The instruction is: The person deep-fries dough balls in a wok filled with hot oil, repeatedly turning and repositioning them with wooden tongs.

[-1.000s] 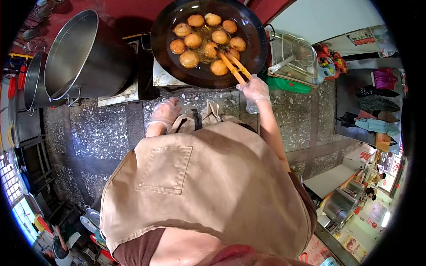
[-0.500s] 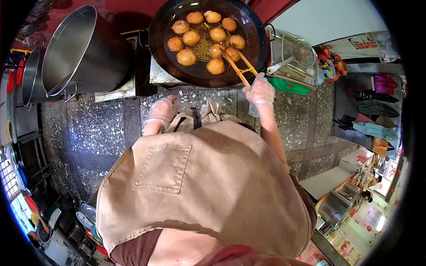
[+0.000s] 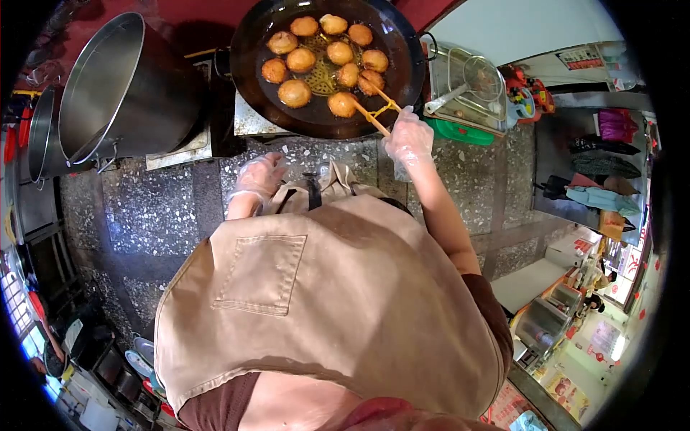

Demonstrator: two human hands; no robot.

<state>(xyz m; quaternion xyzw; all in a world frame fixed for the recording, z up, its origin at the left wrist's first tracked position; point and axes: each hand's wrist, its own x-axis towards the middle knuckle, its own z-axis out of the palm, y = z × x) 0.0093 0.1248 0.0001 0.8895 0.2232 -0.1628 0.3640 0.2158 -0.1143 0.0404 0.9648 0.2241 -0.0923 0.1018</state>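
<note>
My right hand (image 3: 410,138), in a clear plastic glove, grips a pair of long wooden chopsticks (image 3: 375,123) joined by a yellow crosspiece. Their tips are spread: one touches the nearest fried dough ball (image 3: 341,105), the other reaches the ball (image 3: 370,82) behind it to the right. Several more golden-brown balls float in oil in a large dark wok (image 3: 316,128). My left hand (image 3: 259,177), gloved too, hangs before the wok beside the tan apron (image 3: 366,266). Its fingers are loosely bent and apart, holding nothing.
Tall metal pots (image 3: 169,86) stand left of the wok. To its right, a wire strainer (image 3: 480,77) lies over a tray (image 3: 460,118) above a green basket (image 3: 463,133). Bags and cloths lie on a dark surface (image 3: 557,161) farther right. People show small at the right edge.
The chopsticks have opened wider and shifted left and nearer, one tip now at the nearest ball. My right hand moved slightly left. The whole view has shifted a little.
</note>
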